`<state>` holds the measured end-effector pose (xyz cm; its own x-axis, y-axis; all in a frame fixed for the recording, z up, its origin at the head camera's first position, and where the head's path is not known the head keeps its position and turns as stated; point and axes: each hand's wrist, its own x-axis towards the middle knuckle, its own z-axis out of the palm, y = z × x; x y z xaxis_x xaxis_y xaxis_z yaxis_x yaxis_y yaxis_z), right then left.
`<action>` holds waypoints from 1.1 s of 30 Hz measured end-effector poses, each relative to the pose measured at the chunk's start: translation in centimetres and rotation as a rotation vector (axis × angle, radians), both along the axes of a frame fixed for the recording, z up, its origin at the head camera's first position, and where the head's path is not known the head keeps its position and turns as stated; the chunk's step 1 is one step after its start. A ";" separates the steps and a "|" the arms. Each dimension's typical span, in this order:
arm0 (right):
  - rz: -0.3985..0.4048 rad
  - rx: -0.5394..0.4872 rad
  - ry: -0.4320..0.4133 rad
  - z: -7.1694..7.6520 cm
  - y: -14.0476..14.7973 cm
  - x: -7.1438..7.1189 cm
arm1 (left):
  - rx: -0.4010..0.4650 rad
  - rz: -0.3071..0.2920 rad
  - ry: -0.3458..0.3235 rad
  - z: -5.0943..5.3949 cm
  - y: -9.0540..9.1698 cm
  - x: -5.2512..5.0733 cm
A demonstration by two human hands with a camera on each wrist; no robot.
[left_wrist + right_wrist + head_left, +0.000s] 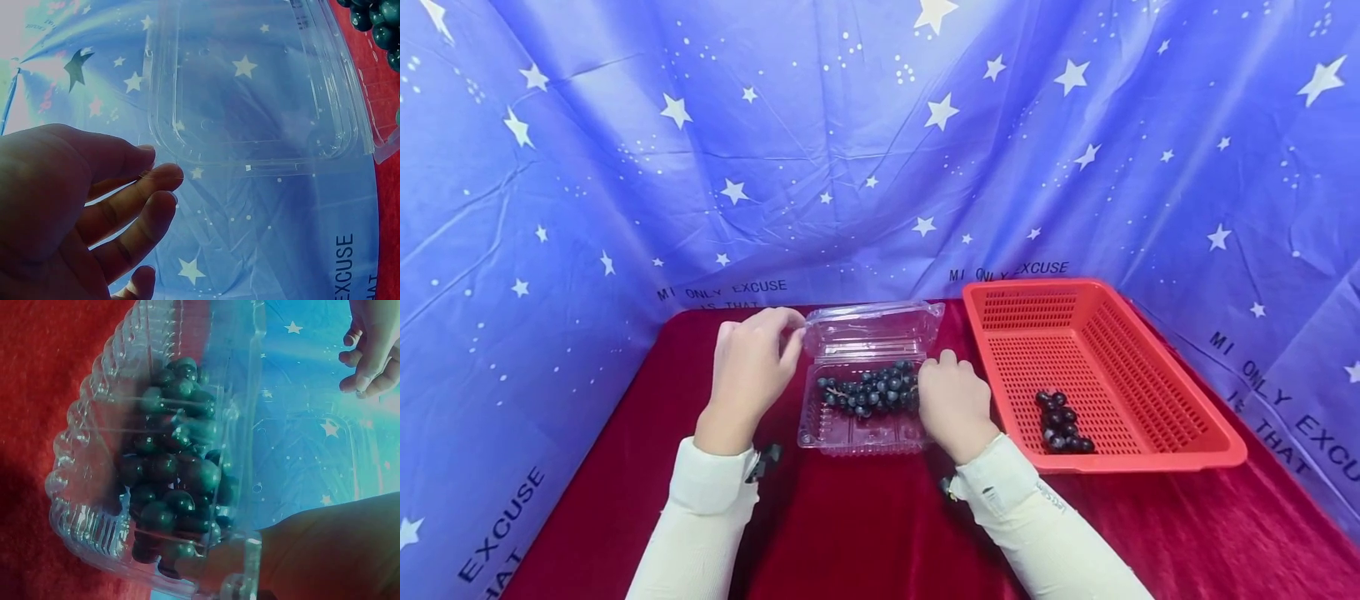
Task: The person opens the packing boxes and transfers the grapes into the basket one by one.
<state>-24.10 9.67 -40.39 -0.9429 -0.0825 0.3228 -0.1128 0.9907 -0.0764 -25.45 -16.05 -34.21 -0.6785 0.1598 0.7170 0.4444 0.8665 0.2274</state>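
A clear plastic clamshell container [827, 437] stands on the red cloth with its lid [850, 329] raised at the back. Inside lies a bunch of dark grapes [880, 392], seen through the ribbed wall in the right wrist view. My left hand [752, 367] pinches the lid's left edge; in the left wrist view its thumb and forefinger meet at a thin clear tab. At the container's right end, my right hand [955, 404] reaches over the rim, its curled fingers against the end of the bunch [169, 519]. Its fingertips are partly hidden.
Right of the container stands a red perforated plastic basket [1015, 358], with a smaller bunch of dark grapes [1060, 425] near its front left corner. Red cloth [850, 525] covers the table. A blue star-patterned curtain [850, 150] hangs behind and along both sides.
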 end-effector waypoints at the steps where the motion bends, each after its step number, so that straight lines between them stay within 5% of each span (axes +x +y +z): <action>1: -0.001 0.001 -0.001 0.0 0.0 0.0 | -0.001 0.001 0.001 0.0 0.0 0.0; 24: 0.026 -0.009 -0.034 0.1 0.1 -0.1 | 0.011 -0.034 0.056 -0.2 -0.2 -0.2; 33: 0.046 -0.019 0.035 0.8 0.0 0.4 | 0.013 -0.036 0.056 -0.2 -0.2 -0.3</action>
<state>-23.73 9.71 -39.60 -0.9263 -0.1187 0.3575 -0.1608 0.9829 -0.0901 -25.78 -16.25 -34.40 -0.6315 0.1738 0.7556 0.4872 0.8470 0.2124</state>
